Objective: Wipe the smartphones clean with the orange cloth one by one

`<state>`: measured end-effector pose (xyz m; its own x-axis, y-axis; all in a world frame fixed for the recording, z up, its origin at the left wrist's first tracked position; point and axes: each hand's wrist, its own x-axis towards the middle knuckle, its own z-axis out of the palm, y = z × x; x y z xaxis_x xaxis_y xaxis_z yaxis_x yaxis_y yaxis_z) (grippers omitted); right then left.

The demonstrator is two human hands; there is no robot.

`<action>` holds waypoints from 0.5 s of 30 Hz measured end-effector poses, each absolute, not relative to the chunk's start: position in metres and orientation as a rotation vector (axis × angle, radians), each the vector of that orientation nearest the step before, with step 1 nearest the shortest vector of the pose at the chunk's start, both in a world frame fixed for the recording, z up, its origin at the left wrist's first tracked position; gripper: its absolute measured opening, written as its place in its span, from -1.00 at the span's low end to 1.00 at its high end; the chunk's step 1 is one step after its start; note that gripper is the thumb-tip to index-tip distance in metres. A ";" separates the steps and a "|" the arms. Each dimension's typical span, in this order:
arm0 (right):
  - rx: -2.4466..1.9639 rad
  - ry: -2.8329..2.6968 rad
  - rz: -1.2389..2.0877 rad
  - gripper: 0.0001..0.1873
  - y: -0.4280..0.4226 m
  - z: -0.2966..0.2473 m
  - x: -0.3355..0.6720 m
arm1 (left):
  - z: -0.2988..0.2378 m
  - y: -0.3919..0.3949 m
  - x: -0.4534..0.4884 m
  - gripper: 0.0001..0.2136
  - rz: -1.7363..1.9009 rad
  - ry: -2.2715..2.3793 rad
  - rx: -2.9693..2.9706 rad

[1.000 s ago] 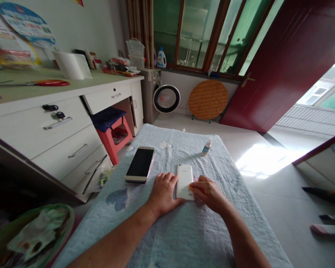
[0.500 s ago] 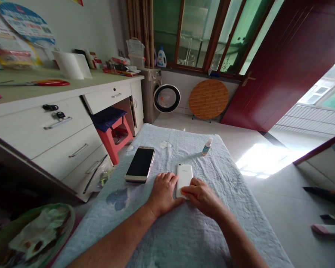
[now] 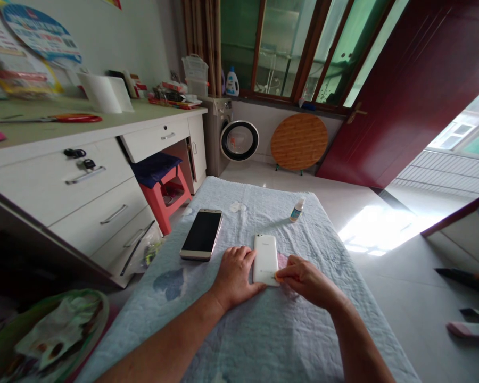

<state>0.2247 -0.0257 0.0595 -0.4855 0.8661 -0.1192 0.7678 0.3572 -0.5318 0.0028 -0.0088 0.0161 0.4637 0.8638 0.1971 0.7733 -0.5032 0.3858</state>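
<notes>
A white smartphone (image 3: 265, 258) lies back side up on a pale blue quilted cloth. Against its left edge rest the fingers of my left hand (image 3: 236, 276), with the thumb along its bottom edge, so the hand grips it in place. My right hand (image 3: 309, 282) is closed in a pinch at the phone's lower right corner. Between its fingertips shows a small orange piece (image 3: 278, 276), mostly covered, its kind not clear. A larger smartphone (image 3: 201, 234) with a dark screen lies face up to the left. Beyond them stands a small spray bottle (image 3: 297, 210).
The cloth (image 3: 259, 202) covers the table top. At the left is a white desk with drawers (image 3: 91, 197), a red stool (image 3: 165, 197) under it, and a waste basket (image 3: 104, 306) at lower left. A washing machine (image 3: 213, 133) and round wooden tabletop (image 3: 299, 141) stand behind.
My right hand has moved right, from over the lower part of the white phone to its lower right corner, with the orange piece. My left hand keeps its place.
</notes>
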 end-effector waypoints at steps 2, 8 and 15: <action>-1.470 -2.432 0.804 -0.75 -0.026 0.059 0.223 | 0.017 -0.009 0.003 -0.38 0.534 1.417 2.470; -1.409 -2.467 0.766 -0.76 -0.028 0.060 0.212 | 0.018 -0.009 0.003 -0.37 0.512 1.432 2.456; -1.442 -2.461 0.832 -0.77 -0.027 0.065 0.217 | 0.017 -0.009 0.003 -0.38 0.521 1.419 2.460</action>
